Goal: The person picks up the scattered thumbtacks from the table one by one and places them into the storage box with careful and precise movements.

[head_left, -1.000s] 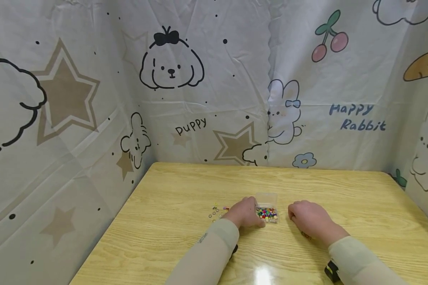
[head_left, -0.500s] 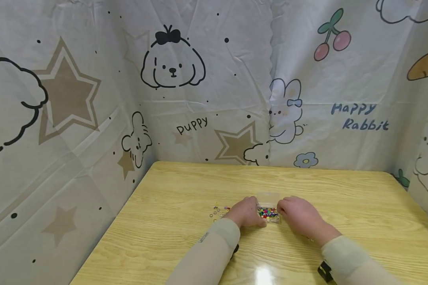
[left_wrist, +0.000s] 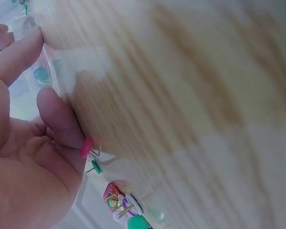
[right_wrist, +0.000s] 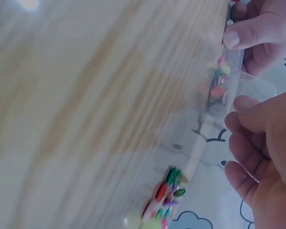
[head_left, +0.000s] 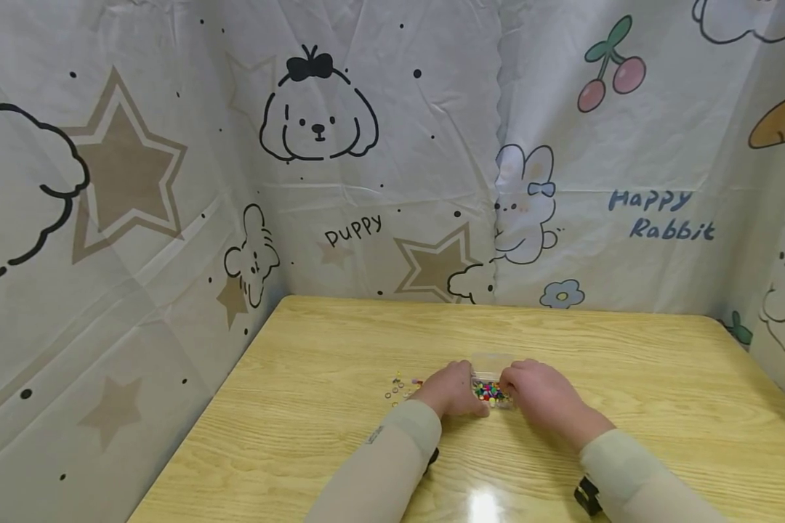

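Observation:
A small clear plastic box (head_left: 502,406) stands on the table with its lid (head_left: 490,359) raised at the back. Many coloured thumbtacks (head_left: 486,392) fill it. My left hand (head_left: 450,390) grips the box's left side, the thumb (right_wrist: 232,39) on the near wall. From the right, my right hand (head_left: 541,392) reaches over the box, its fingers curled and the fingertips (right_wrist: 239,104) at the box's right end. Whether anything lies between those fingertips is hidden. Loose thumbtacks (left_wrist: 121,204) with pink, green and white heads lie beside my left hand.
To the left of the box, small pieces (head_left: 395,390) are scattered on the wooden table (head_left: 340,334). Another coloured cluster (right_wrist: 166,195) lies near my right hand in the right wrist view. A printed cloth (head_left: 379,181) hangs behind the table.
My right hand has moved left from the bare tabletop to the box's right part, its fingers now over the thumbtacks. The left hand keeps its hold on the box.

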A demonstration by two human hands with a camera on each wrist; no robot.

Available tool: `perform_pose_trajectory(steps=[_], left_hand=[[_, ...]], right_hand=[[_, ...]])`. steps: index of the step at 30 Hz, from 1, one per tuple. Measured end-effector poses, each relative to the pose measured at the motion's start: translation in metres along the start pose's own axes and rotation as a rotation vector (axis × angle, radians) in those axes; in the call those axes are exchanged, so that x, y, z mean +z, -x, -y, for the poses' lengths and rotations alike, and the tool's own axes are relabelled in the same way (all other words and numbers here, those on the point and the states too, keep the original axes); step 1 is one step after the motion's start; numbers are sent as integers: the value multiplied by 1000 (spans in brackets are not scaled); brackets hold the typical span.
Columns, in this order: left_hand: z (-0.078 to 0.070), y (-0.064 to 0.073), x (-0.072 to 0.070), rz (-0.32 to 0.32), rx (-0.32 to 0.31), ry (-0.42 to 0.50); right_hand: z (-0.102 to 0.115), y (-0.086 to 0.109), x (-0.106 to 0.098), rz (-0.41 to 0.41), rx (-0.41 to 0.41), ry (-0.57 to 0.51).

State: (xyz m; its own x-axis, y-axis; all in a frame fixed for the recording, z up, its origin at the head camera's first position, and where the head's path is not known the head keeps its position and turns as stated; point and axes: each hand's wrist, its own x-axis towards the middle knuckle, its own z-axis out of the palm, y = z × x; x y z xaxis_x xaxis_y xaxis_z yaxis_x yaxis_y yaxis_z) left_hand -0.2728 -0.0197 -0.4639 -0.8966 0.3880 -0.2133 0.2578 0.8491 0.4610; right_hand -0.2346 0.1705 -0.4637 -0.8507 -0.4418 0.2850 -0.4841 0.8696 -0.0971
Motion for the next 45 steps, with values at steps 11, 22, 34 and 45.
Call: perform_pose_trajectory(steps=[11, 22, 34, 45], left_hand=[[-1, 3, -3, -2, -30, -21], [2, 2, -3, 31, -10, -40], [2, 0, 0, 38, 16, -59], [0, 0, -3, 42, 5, -67]], right_hand=[[-28, 13, -18, 93, 129, -30], [-49, 23, -22, 205, 183, -60], [-48, 22, -16, 229, 206, -48], [-32, 17, -18, 182, 200, -106]])
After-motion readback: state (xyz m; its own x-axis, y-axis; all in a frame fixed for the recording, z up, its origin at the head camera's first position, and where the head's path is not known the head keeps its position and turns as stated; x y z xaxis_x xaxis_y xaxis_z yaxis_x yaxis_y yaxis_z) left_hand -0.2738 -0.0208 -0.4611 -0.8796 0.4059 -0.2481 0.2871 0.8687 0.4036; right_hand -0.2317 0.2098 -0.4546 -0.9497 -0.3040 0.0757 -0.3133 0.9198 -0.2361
